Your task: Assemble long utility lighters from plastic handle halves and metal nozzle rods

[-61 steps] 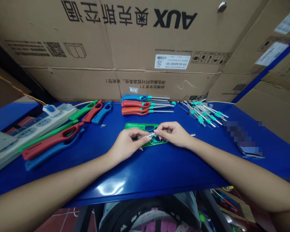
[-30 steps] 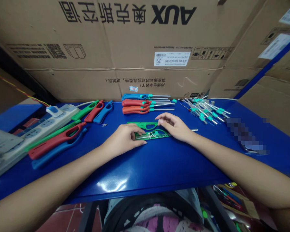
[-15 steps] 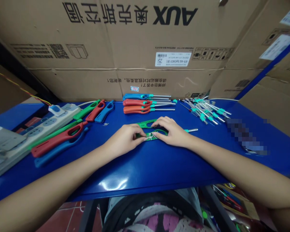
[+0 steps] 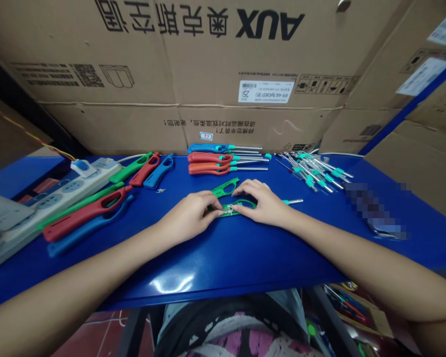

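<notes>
A green lighter half-shell with small pale parts inside lies on the blue table, its metal tube reaching out to the right beyond my right hand. My left hand is closed at the left end of this shell, thumb and fingers pinched on it. My right hand has its thumb and fingertips curled on the shell's middle, by the small parts. Just behind, a second green half-shell lies tilted, near the fingertips of both hands.
Blue, red and orange lighters lie at the back of the blue table. Tube assemblies are piled back right. Coloured shells lie beside a white power strip on the left. A cardboard wall stands behind.
The second green half-shell has tilted, its right end now pointing further back. Both hands stay at the front shell, with fingers slightly shifted around the small parts.
</notes>
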`<state>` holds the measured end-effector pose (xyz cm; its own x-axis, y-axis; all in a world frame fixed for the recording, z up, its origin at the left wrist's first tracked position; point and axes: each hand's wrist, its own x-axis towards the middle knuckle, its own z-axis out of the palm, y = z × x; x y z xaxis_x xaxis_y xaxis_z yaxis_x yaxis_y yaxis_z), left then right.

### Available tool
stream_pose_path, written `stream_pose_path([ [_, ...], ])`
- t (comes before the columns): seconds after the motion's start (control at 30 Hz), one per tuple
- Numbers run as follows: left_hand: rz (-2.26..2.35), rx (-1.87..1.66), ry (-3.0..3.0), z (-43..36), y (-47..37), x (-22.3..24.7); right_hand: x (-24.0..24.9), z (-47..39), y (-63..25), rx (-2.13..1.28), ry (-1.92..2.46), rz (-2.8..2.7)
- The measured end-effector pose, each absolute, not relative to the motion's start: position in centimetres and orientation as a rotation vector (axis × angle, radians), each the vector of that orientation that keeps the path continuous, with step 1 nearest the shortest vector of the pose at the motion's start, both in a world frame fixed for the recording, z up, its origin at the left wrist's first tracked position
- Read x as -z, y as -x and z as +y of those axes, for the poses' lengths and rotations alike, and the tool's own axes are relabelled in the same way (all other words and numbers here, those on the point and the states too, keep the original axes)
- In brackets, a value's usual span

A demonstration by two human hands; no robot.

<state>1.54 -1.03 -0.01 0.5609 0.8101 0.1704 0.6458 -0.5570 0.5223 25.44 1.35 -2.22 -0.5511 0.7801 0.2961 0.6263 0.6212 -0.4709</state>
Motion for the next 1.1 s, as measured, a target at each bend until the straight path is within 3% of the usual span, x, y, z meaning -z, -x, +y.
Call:
stream_pose_path([
  [0.73, 1.247, -0.625, -2.239, -1.38, -2.00, 0.39, 2.17, 1.25, -25.32, -0.446, 1.127, -2.356],
  [1.1, 1.186, -0.598, -2.310, -0.96, -1.51, 0.06, 1.91, 1.96, -26.28, -0.721, 0.802, -2.272],
])
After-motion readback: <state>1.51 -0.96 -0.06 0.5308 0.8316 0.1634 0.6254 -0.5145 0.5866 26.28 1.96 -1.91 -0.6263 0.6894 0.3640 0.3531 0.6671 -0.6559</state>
